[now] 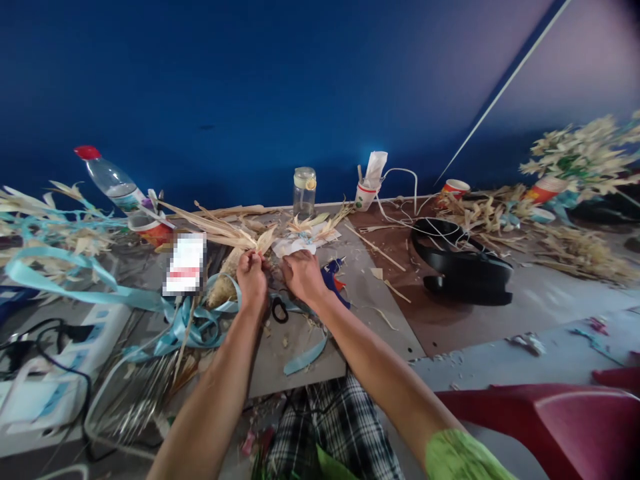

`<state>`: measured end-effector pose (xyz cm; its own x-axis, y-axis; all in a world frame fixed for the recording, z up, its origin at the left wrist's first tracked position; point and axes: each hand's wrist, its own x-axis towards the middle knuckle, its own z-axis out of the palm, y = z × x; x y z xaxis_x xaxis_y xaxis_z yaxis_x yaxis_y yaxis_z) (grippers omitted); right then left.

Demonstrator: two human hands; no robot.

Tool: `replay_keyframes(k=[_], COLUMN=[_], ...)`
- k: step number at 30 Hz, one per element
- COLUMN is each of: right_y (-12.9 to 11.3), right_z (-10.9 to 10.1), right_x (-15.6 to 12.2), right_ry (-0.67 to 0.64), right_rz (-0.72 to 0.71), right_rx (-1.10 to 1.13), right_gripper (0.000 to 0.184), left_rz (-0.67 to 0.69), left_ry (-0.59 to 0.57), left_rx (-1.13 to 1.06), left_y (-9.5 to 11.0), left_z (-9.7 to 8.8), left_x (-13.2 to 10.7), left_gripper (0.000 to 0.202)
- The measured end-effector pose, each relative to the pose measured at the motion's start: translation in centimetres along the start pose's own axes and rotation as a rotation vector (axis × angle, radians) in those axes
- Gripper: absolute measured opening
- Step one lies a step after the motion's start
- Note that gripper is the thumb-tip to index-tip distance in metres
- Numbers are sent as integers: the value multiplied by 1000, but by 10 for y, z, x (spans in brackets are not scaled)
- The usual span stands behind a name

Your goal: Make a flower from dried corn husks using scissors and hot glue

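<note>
Bottle label (129,199): print too small to read | phone screen (185,264): blurred | left hand (252,277): pinching pale husk strips (225,231) above the worktop (273,357) | right hand (303,272): just beside, grip cannot be told | worktop: grey and brown, blue ribbon (140,297) strewn | room: deep-blue wall (300,80), red chair (550,413)

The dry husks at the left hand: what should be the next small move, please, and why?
Probably bring the right hand across to steady the husks near the left fingertips. The left hand seems to pinch them at one end, while their long strips fan out away from it, and the right hand is close beside. Whether the right hand holds something, I cannot tell.
</note>
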<state>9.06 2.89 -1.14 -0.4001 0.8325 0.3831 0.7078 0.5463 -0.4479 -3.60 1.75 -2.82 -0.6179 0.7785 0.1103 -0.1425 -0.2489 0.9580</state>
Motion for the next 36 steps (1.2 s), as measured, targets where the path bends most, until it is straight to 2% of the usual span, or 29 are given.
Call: replay_keyframes(k=[3, 6, 11, 14, 17, 20, 25, 30, 36], right_y=[7, 12, 16, 17, 20, 26, 34, 30, 27], right_z=[-6, -12, -22, -27, -29, -25, -15, -15, -18], right_x=[3, 2, 0, 2, 4, 6, 11, 13, 12], right_ry=[181, 241, 175, 141, 119, 109, 203, 231, 266], right_rz=[56, 105, 53, 1, 5, 68, 253, 373, 491], right_rx=[234, 389, 406, 394, 481, 618, 756, 973, 1154], right_gripper=[20, 14, 19, 20, 19, 17, 23, 28, 28], left_rz=[-93, -172, -166, -176, -144, -97, -70, -158, -226], left_ry=[6, -59, -162, -227, -262, -316, -403, -357, -386], left_rx=[-156, -245, -193, -38, 134, 233, 240, 320, 166], left_y=[4, 10, 12, 10, 12, 16, 18, 19, 9], left_z=[4, 8, 11, 9, 10, 12, 15, 14, 11], left_x=[-2, -6, -12, -13, -15, -19, -23, -23, -22], left_gripper=[15, 23, 26, 31, 29, 22, 14, 29, 37])
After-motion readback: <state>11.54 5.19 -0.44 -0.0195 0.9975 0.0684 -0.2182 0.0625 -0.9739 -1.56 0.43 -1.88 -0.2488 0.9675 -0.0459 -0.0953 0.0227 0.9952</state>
